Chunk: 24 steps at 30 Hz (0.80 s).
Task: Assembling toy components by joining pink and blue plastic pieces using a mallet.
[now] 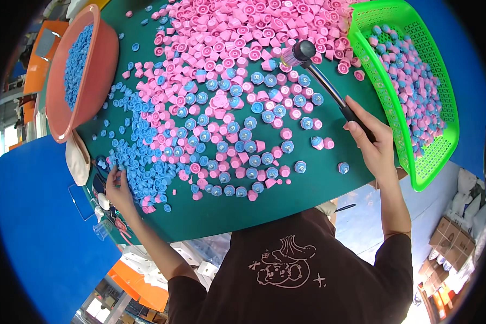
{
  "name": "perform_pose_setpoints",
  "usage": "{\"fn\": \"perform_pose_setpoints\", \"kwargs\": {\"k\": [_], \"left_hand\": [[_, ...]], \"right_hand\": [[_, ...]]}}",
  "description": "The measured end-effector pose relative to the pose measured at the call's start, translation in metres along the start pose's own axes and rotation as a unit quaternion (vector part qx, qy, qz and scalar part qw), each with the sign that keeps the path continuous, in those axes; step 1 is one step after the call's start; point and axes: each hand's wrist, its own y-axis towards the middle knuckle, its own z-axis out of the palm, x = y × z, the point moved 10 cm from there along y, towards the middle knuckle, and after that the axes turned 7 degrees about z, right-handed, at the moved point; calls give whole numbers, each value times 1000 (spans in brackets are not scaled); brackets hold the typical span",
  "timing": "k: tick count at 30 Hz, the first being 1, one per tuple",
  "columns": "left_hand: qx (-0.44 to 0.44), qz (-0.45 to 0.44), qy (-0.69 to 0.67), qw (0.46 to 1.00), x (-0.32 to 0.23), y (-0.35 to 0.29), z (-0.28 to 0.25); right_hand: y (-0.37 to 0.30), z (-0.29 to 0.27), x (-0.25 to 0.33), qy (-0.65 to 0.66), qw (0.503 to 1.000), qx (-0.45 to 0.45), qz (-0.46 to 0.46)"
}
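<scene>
My right hand (380, 141) is wrapped round the black grip of a mallet (329, 85) with a metal shaft. Its head, black at one end and clear at the other, is over the pink pieces. At the table's left side my left hand (119, 191) reaches to the edge of a heap of small blue caps (146, 175); thumb and forefinger look slightly apart, with nothing plain between them. In the middle stand many small pink cups (262, 146), several topped with blue scalloped caps (299, 167) that have shiny centres.
A large heap of pink cups (221, 27) covers the far side of the green table (329, 186). An orange basin (105, 62) of blue pieces stands at the left. A green basket (418, 175) holds pink-and-blue pieces at the right. Scissors (123, 229) lie by the left edge.
</scene>
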Motion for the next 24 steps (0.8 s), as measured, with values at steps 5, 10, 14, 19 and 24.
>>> {"fn": "perform_pose_setpoints", "kwargs": {"k": [5, 10, 14, 19, 24], "left_hand": [[22, -8, 1, 1000, 3, 9, 5], [46, -26, 29, 998, -1, 16, 4], [-18, 11, -97, 995, -108, 40, -18], [117, 394, -253, 876, -383, 22, 54], [162, 483, -254, 823, -456, 22, 103]], "right_hand": [[2, -1, -1, -4, 1000, -3, -6], [1, -7, -2, 3, 1000, -6, -2], [5, -8, -3, -12, 1000, -11, -6], [13, -9, -11, 1, 1000, -21, 9], [8, -9, -7, -2, 1000, -19, 3]]}}
